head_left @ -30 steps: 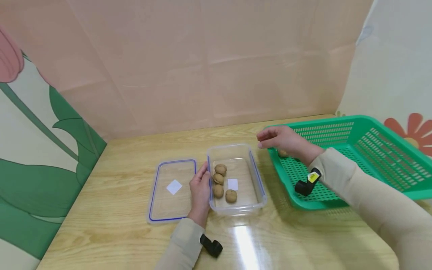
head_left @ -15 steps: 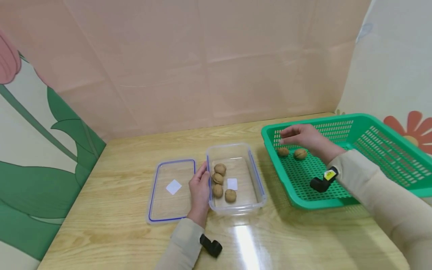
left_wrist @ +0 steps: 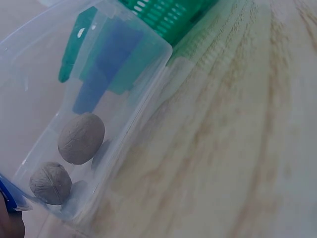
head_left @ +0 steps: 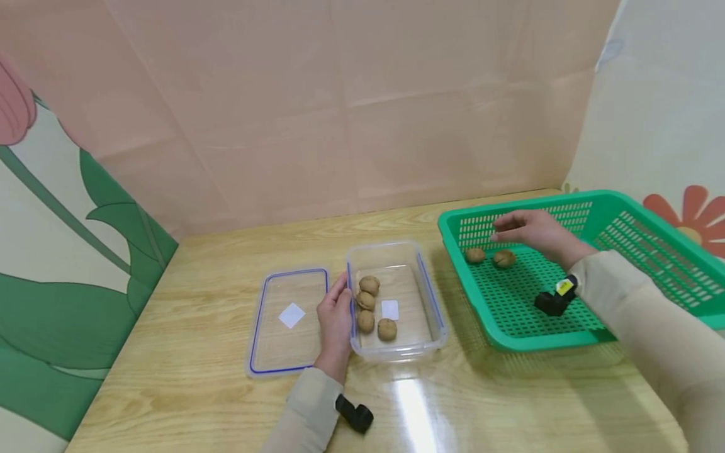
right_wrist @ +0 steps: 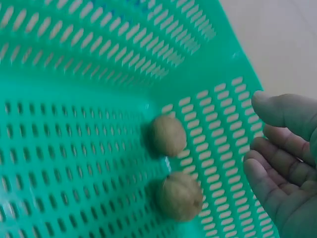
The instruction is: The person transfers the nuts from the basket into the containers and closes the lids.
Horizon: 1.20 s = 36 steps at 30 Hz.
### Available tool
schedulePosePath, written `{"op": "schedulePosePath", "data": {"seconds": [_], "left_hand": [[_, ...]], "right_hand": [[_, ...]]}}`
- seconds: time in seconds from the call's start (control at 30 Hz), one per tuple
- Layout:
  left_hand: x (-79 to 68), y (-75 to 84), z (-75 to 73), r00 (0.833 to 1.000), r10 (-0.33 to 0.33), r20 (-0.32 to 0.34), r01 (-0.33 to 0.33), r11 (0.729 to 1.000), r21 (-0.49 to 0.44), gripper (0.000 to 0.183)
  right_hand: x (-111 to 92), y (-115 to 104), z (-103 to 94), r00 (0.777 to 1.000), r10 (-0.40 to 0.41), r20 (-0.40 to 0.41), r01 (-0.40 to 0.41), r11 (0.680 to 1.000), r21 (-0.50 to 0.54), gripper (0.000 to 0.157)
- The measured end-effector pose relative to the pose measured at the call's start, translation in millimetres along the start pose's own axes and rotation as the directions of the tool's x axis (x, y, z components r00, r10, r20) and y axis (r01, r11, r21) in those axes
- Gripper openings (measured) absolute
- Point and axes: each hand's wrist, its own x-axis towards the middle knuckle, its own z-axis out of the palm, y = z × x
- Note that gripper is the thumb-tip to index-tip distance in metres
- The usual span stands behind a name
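Observation:
My left hand [head_left: 336, 321] rests against the left wall of a clear plastic food container [head_left: 416, 327], its fingers stretched along the outside. Inside lie several walnuts [head_left: 365, 321], most in a row by the left wall, beside a white square label [head_left: 390, 309]. Through the clear wall, the left wrist view shows two walnuts [left_wrist: 81, 139]. Over the green basket [head_left: 481, 314] hovers my right hand [head_left: 538, 233], fingers loosely bent and holding nothing. Below it, two walnuts [head_left: 503, 258] sit in the basket's far left corner; in the right wrist view the hand [right_wrist: 292, 163] is beside them.
Left of the container, a clear lid with a blue seal [head_left: 289, 272] lies flat on the wooden table [head_left: 187, 352]. It carries a white label [head_left: 291, 315]. A pink sheet [head_left: 272, 113] hangs behind the table.
My right hand has moved right, from the gap between container and basket to above the basket, uncovering both walnuts there. The left hand and the container stay put.

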Motion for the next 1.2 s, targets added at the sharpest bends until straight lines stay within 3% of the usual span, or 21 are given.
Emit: {"op": "schedulePosePath", "data": {"seconds": [0.33, 0.83, 1.2], "left_hand": [[0.4, -0.4, -1.6, 1.000, -0.010, 0.001, 0.010, 1.000, 0.005, 0.036], [1.0, -1.0, -1.5, 1.000, -0.009, -0.001, 0.009, 1.000, -0.006, 0.035], [1.5, -2.0, -1.9, 1.000, 0.006, 0.006, -0.006, 1.000, -0.004, 0.036]], "right_hand": [[12, 20, 4.6, 0.993, 0.054, 0.101, -0.051, 0.998, -0.029, 0.059], [19, 40, 6.9, 0.989, 0.037, 0.141, -0.023, 0.995, -0.098, 0.056], [23, 40, 8.0, 0.979, 0.041, 0.199, -0.004, 0.983, -0.181, 0.056]]}}
